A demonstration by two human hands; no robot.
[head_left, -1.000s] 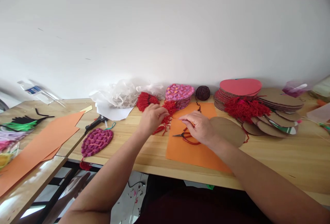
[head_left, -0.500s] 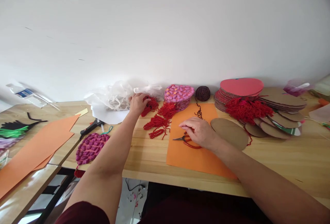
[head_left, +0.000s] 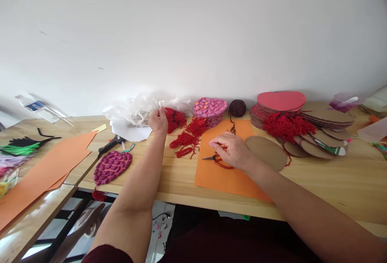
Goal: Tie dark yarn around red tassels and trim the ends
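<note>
My left hand (head_left: 159, 122) is closed beside a red yarn bundle (head_left: 175, 120), in front of the white plastic bag (head_left: 136, 107); what its fingers pinch, if anything, is hidden. More red yarn tassels (head_left: 183, 141) lie to its right. Above the orange sheet (head_left: 214, 178), my right hand (head_left: 231, 150) has its fingers bent together, and I cannot make out anything in them. Scissors (head_left: 215, 158) with red handles lie on the sheet just under that hand. A brown cardboard piece (head_left: 269, 153) overlaps the sheet's right side.
A pink-topped stack (head_left: 281, 101), red yarn (head_left: 287, 126) and cardboard pieces (head_left: 329, 113) stand at right. Near the wall are a pebbled pink heart stack (head_left: 211, 107) and dark yarn ball (head_left: 237, 108). Left are a purple heart (head_left: 111, 167), glue gun (head_left: 111, 145) and bottle (head_left: 40, 107).
My left hand has drawn back a little to the left from the red yarn, and its fingers have closed. My right hand has barely moved. The view has shifted slightly.
</note>
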